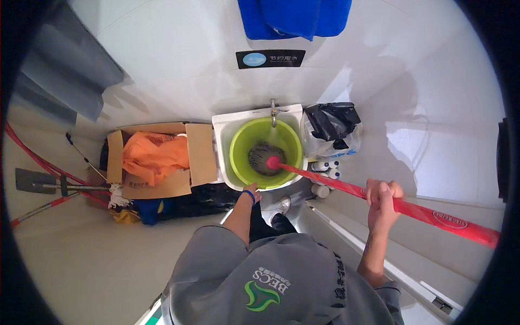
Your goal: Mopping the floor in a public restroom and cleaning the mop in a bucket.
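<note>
My right hand (383,197) is closed around the long red handle (433,215) of a mop, which slants down to the left. The mop's dark grey strands (259,156) sit inside a lime-green bucket (236,168), joined to the handle by a red round fitting. The bucket stands in a white sink (221,120). At the bucket's near rim, my left hand (253,192), with a blue band at the wrist, appears to grip the edge; some fingers are hidden. A metal tap (273,111) is over the bucket's far side.
Left of the sink is an open cardboard box (203,154) with orange cloth (154,156). Black plastic bags (333,122) and several white bottles (329,172) stand to the right. Red-handled tools (49,208) lean at far left. Blue cloths (295,19) hang above; walls are close.
</note>
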Tool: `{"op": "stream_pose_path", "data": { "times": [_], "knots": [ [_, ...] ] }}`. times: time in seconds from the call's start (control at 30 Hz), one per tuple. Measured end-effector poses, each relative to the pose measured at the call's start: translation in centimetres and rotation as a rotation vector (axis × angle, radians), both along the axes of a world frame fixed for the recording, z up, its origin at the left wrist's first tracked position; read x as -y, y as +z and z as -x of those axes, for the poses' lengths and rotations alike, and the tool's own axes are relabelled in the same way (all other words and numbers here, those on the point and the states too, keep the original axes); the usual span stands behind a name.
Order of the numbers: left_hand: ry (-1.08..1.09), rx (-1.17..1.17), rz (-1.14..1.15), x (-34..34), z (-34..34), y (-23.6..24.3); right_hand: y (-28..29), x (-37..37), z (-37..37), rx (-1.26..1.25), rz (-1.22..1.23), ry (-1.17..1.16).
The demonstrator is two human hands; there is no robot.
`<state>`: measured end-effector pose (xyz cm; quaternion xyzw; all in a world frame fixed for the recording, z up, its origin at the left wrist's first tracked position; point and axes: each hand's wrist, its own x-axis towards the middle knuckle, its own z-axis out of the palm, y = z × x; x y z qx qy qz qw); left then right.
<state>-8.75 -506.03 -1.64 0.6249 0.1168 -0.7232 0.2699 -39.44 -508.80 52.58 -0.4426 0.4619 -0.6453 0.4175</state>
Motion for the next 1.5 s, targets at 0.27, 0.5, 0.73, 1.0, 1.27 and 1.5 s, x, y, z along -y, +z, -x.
{"op": "stream_pose_path", "data": {
  "times": [0.27, 0.5, 0.73, 1.0, 1.27, 1.5],
  "knots": [
    [0.172, 0.355, 0.259, -0.7, 3.0, 8.5, 1.1, -1.6, 0.9, -0.023, 0.023, 0.099],
    [0.045, 0.610, 0.444, 0.4, 4.5, 7.9, 1.1, -1.3, -5.7, -0.120, 0.031, 0.403],
    [-0.259, 0.761, 0.497, -2.3, 0.9, 4.2, -0.6, -1.0, -8.0, -0.291, 0.084, 0.514],
    [-0.307, 0.890, 0.160, -12.4, -5.2, 6.9, -1.0, 0.4, -7.6, -0.112, 0.085, 0.663],
    [-0.056, 1.622, 0.577, -20.5, -4.8, 32.2, -0.6, 4.2, -7.7, -0.116, 0.085, 0.660],
    [-0.127, 2.649, 0.651, -22.6, -5.2, 56.7, -1.0, 6.5, -8.3, -0.074, 0.146, 0.646]
  ]
}}
